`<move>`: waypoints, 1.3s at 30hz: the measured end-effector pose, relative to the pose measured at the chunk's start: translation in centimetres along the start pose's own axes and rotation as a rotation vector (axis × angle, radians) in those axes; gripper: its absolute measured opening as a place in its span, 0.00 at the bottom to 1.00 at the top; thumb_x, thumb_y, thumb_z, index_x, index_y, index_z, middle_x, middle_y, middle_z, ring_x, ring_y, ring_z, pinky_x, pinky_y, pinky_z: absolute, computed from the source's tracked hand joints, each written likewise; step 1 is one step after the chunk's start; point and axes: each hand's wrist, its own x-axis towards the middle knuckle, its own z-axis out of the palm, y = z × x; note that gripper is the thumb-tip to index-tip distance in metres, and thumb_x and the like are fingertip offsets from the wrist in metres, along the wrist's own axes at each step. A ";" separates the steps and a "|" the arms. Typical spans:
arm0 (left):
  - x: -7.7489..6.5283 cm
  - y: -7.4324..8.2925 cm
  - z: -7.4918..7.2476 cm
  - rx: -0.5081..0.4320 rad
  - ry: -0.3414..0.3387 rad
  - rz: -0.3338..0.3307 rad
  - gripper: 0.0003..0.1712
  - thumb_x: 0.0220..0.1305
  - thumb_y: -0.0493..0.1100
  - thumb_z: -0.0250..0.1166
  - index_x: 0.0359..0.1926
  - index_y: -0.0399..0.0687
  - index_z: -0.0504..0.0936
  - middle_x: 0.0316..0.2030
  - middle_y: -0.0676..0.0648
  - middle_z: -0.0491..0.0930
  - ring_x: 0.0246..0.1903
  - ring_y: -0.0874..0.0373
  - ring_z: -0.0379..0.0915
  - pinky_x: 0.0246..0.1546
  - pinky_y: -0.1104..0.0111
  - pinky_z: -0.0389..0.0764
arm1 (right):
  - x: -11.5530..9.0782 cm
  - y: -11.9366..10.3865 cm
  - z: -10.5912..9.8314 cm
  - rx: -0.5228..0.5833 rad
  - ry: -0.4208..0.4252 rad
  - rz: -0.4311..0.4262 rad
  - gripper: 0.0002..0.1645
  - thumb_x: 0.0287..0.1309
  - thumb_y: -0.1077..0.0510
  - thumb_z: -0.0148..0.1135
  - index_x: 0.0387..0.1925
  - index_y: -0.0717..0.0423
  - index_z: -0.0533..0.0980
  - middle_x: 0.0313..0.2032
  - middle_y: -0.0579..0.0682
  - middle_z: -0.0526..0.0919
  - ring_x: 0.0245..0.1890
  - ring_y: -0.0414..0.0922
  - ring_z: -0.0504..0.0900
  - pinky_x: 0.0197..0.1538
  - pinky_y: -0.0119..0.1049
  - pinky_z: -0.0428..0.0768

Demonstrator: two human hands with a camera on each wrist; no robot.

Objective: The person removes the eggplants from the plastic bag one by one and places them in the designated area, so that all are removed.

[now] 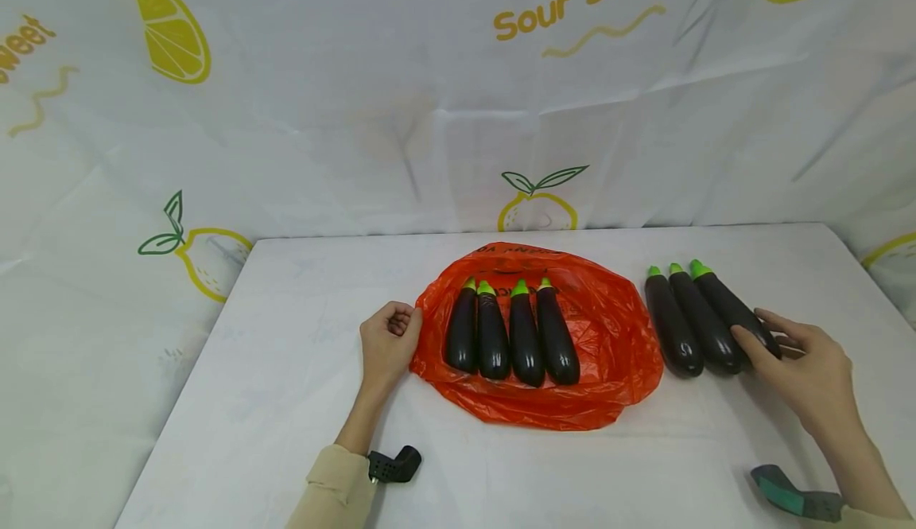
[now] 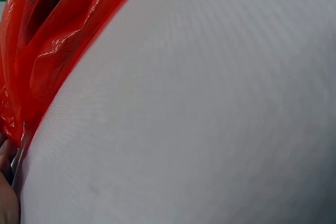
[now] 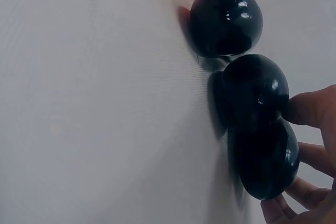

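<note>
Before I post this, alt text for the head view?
A person's right-hand grip is on the rightmost of three eggplants on a white table, right of an open red bag holding four more. The left-hand grip holds the bag's left edge.

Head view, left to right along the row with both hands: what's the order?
Left hand → red plastic bag holding four eggplants → first loose eggplant → second loose eggplant → third loose eggplant → right hand.
</note>
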 end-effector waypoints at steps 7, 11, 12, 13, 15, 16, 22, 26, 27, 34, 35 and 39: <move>-0.1 -0.1 0.0 0.004 -0.004 -0.009 0.06 0.65 0.38 0.67 0.31 0.40 0.84 0.23 0.43 0.79 0.24 0.60 0.70 0.28 0.78 0.75 | 0.1 0.2 0.0 0.003 0.019 -0.003 0.36 0.68 0.48 0.60 0.67 0.70 0.70 0.60 0.78 0.71 0.49 0.72 0.77 0.28 0.13 0.58; -0.1 -0.1 0.0 0.004 -0.005 -0.008 0.06 0.65 0.38 0.67 0.31 0.40 0.84 0.23 0.43 0.79 0.24 0.59 0.71 0.28 0.78 0.75 | 0.1 0.4 0.0 0.003 0.023 0.000 0.36 0.67 0.47 0.61 0.67 0.69 0.70 0.59 0.77 0.73 0.41 0.59 0.79 0.27 0.13 0.61; -0.1 -0.1 0.0 0.005 -0.005 -0.008 0.06 0.65 0.38 0.67 0.31 0.40 0.84 0.23 0.43 0.79 0.24 0.59 0.71 0.28 0.78 0.75 | 0.1 0.4 0.0 0.004 0.020 0.004 0.37 0.67 0.47 0.61 0.67 0.69 0.70 0.59 0.77 0.73 0.42 0.59 0.79 0.27 0.14 0.61; -0.1 -0.1 0.0 0.003 -0.005 -0.008 0.06 0.65 0.38 0.67 0.31 0.40 0.84 0.23 0.43 0.79 0.24 0.59 0.71 0.28 0.78 0.75 | 0.1 0.4 0.0 0.007 0.017 0.006 0.37 0.68 0.46 0.61 0.67 0.69 0.70 0.59 0.77 0.73 0.44 0.61 0.80 0.27 0.14 0.61; -0.1 -0.1 0.0 0.000 -0.005 -0.008 0.06 0.65 0.38 0.67 0.31 0.40 0.84 0.23 0.43 0.79 0.24 0.59 0.71 0.28 0.78 0.75 | 0.1 0.4 0.0 0.014 0.011 0.010 0.38 0.68 0.46 0.60 0.68 0.69 0.69 0.60 0.78 0.72 0.51 0.73 0.76 0.27 0.14 0.60; -0.1 -0.1 0.0 -0.001 -0.005 -0.009 0.06 0.65 0.38 0.67 0.31 0.40 0.84 0.23 0.43 0.79 0.24 0.59 0.70 0.28 0.78 0.75 | 0.1 0.4 0.0 0.015 0.010 0.017 0.38 0.68 0.46 0.59 0.69 0.69 0.68 0.61 0.78 0.71 0.52 0.74 0.75 0.28 0.15 0.60; -0.2 -0.1 0.0 -0.005 -0.003 -0.014 0.06 0.65 0.38 0.67 0.31 0.40 0.84 0.22 0.43 0.78 0.23 0.60 0.70 0.27 0.77 0.75 | 0.2 0.5 0.1 0.019 0.017 0.043 0.38 0.69 0.46 0.59 0.70 0.68 0.67 0.63 0.78 0.68 0.57 0.77 0.73 0.29 0.14 0.57; -0.2 -0.2 0.0 -0.003 -0.001 -0.012 0.06 0.65 0.38 0.67 0.30 0.40 0.84 0.22 0.43 0.79 0.23 0.60 0.70 0.27 0.77 0.75 | 0.1 0.7 0.1 0.031 0.036 0.025 0.38 0.67 0.46 0.61 0.68 0.68 0.69 0.61 0.77 0.70 0.41 0.46 0.82 0.29 0.11 0.59; -0.2 -0.2 0.0 -0.002 -0.001 -0.011 0.06 0.65 0.38 0.67 0.30 0.40 0.84 0.22 0.43 0.79 0.23 0.60 0.70 0.27 0.77 0.75 | 0.1 0.8 0.1 0.038 0.041 0.021 0.38 0.67 0.46 0.61 0.68 0.68 0.70 0.61 0.76 0.70 0.37 0.34 0.78 0.29 0.11 0.60; -0.2 -0.2 0.0 -0.001 0.002 -0.003 0.06 0.64 0.38 0.67 0.30 0.40 0.84 0.22 0.44 0.78 0.23 0.60 0.70 0.27 0.77 0.75 | 0.1 0.8 0.0 0.028 0.071 0.038 0.37 0.66 0.45 0.62 0.67 0.66 0.71 0.63 0.74 0.70 0.38 0.31 0.73 0.30 0.12 0.59; -0.1 -0.2 0.0 -0.002 0.002 -0.003 0.06 0.64 0.38 0.67 0.30 0.40 0.84 0.22 0.44 0.78 0.23 0.60 0.70 0.27 0.77 0.75 | 0.0 0.7 -0.1 0.027 0.072 0.040 0.37 0.67 0.46 0.62 0.67 0.66 0.71 0.63 0.74 0.70 0.41 0.40 0.77 0.30 0.12 0.58; -0.1 -0.2 0.1 -0.008 0.000 -0.003 0.06 0.64 0.38 0.67 0.30 0.40 0.84 0.22 0.43 0.79 0.23 0.60 0.70 0.27 0.77 0.75 | -0.2 0.3 0.0 0.010 0.083 0.055 0.36 0.67 0.47 0.61 0.67 0.66 0.71 0.63 0.74 0.70 0.49 0.62 0.76 0.32 0.15 0.58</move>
